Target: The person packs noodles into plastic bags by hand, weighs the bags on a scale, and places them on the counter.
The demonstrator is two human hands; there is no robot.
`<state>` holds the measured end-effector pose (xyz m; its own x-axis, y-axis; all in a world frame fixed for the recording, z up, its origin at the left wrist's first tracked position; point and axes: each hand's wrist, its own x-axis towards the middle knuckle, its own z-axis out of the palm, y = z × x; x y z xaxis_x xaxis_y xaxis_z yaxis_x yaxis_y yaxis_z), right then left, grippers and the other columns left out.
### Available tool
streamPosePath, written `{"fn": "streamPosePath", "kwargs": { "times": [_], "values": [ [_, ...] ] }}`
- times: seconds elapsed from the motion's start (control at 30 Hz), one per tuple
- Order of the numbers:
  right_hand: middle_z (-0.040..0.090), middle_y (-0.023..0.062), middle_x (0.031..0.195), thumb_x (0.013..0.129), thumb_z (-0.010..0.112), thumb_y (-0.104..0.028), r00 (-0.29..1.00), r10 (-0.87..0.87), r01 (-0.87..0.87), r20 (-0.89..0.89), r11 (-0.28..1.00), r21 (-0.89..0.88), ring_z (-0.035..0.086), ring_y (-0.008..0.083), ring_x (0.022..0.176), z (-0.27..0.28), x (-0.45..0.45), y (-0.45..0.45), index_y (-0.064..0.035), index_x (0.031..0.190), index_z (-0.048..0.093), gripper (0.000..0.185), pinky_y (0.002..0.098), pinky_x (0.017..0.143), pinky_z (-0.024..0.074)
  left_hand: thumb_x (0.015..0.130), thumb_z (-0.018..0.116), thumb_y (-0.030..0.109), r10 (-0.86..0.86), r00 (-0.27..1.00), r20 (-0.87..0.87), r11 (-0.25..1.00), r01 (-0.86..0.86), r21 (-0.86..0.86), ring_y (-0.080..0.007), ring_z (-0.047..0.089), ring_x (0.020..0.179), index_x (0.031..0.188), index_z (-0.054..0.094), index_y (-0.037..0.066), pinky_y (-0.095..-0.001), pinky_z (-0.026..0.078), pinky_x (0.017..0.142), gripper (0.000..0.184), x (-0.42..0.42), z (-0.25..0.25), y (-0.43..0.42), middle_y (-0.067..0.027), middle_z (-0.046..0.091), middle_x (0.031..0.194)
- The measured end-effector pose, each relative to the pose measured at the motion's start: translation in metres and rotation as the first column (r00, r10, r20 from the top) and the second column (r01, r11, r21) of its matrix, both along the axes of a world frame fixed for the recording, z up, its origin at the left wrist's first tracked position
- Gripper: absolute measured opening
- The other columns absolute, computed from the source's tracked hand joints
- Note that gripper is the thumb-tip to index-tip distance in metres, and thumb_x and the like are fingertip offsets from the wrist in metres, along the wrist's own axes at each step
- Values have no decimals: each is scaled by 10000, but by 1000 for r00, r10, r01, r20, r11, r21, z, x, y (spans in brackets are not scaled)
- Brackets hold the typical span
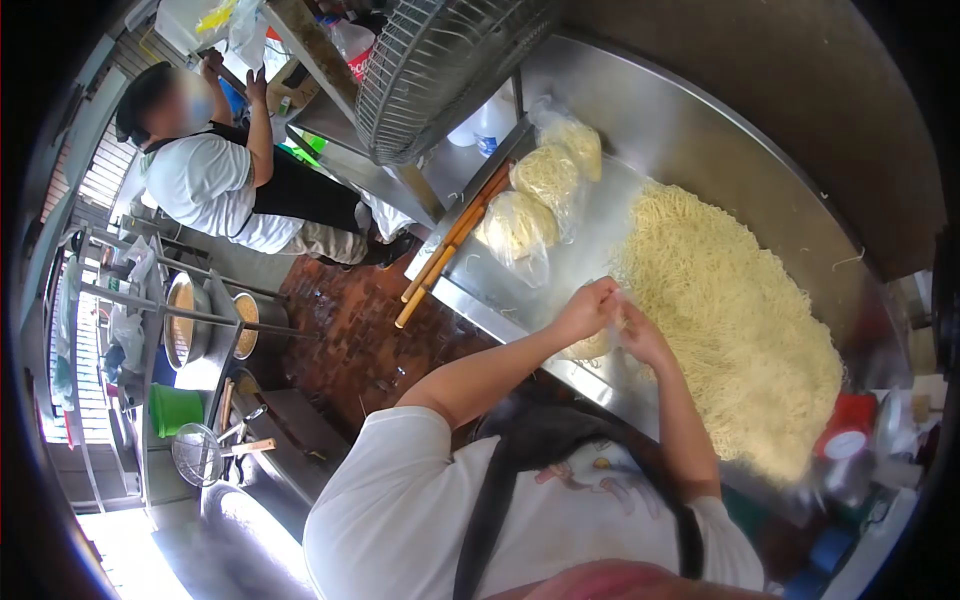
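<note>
My left hand [588,309] and my right hand [643,336] are close together at the steel counter's near edge. Both have their fingers pinched on the gathered top of a clear plastic bag [590,347], which holds pale noodles and is partly hidden behind my left forearm. Beside my right hand spreads a large heap of loose yellow noodles [730,310]. Several filled bags of noodles [518,228] lie further along the counter, beyond my left hand.
Wooden poles [455,245] lie along the counter's edge [470,303]. A big fan [430,80] stands above its far end. Another person [215,180] in a dark apron stands at the left with raised hands. Pots [188,318] and a strainer [197,455] are on the left side.
</note>
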<state>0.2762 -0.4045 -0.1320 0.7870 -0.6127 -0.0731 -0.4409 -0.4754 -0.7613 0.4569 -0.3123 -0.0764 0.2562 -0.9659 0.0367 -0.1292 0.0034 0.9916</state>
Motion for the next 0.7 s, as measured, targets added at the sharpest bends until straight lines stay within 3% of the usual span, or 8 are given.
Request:
{"fn": "streamPosePath", "kwargs": {
  "times": [0.07, 0.17, 0.27, 0.43, 0.57, 0.63, 0.67, 0.7],
  "values": [
    [611, 232, 1210, 775, 737, -105, 997, -21, 9, -79, 990, -140, 581, 391, 1143, 15, -29, 0, -37, 1311, 536, 577, 457, 933, 489, 1019, 561, 193, 2, 997, -77, 999, 2, 54, -108, 579, 602, 999, 562, 13, -296, 474, 558, 182, 4, -2, 5, -36, 606, 691],
    [589, 255, 1251, 786, 694, -98, 819, -285, 221, -498, 957, -186, 569, 404, 1157, 46, -31, 22, -51, 1294, 565, 526, 465, 951, 482, 1020, 560, 192, 14, 993, -117, 991, 2, 132, -101, 572, 596, 991, 560, 22, -279, 476, 557, 173, 5, -9, 12, -26, 591, 686],
    [631, 246, 1053, 763, 716, -80, 918, -265, 134, -295, 908, -398, 620, 382, 1032, -26, -40, 30, -36, 1169, 613, 422, 481, 842, 503, 1023, 557, 206, -29, 988, -150, 989, 50, 137, -96, 568, 594, 991, 558, 30, -274, 477, 556, 179, -6, -12, 15, -20, 584, 686],
    [674, 241, 929, 804, 649, -70, 959, -222, 202, -178, 971, -127, 665, 396, 909, -39, -17, 14, -10, 1090, 647, 292, 460, 767, 523, 1029, 549, 235, -85, 991, -101, 990, 96, 102, -90, 556, 590, 1003, 563, 43, -274, 464, 545, 194, -19, -4, 23, -17, 577, 684],
    [700, 222, 904, 855, 590, -77, 989, -121, 120, 79, 993, 12, 685, 393, 864, 63, 29, 18, 24, 1048, 651, 226, 413, 739, 534, 1024, 554, 215, -67, 997, -31, 997, 68, 25, -103, 559, 594, 1013, 569, 39, -286, 454, 546, 178, -19, 14, 27, -26, 594, 684],
    [700, 217, 944, 871, 586, -84, 961, -236, 201, 141, 953, 228, 682, 378, 907, -10, 32, 9, 16, 1100, 638, 255, 405, 778, 530, 1019, 559, 204, -5, 1000, 22, 1000, 5, 26, -112, 567, 598, 1009, 571, 31, -294, 454, 552, 174, -17, 7, 20, -32, 605, 686],
    [699, 215, 964, 880, 583, -88, 942, -295, 229, 163, 915, 334, 681, 370, 928, -12, 38, 12, 13, 1126, 632, 270, 401, 797, 528, 1017, 561, 200, -16, 1000, -7, 999, 16, 31, -115, 570, 600, 1007, 572, 27, -295, 456, 556, 173, -16, 9, 18, -34, 610, 691],
    [691, 230, 1000, 874, 598, -90, 970, -215, 178, 116, 948, 263, 671, 378, 956, -11, 32, 13, 5, 1154, 624, 298, 409, 821, 524, 1015, 564, 195, -24, 999, -37, 999, 26, 35, -118, 573, 601, 1004, 573, 23, -297, 457, 560, 173, -14, 12, 18, -36, 615, 695]
  ]
}}
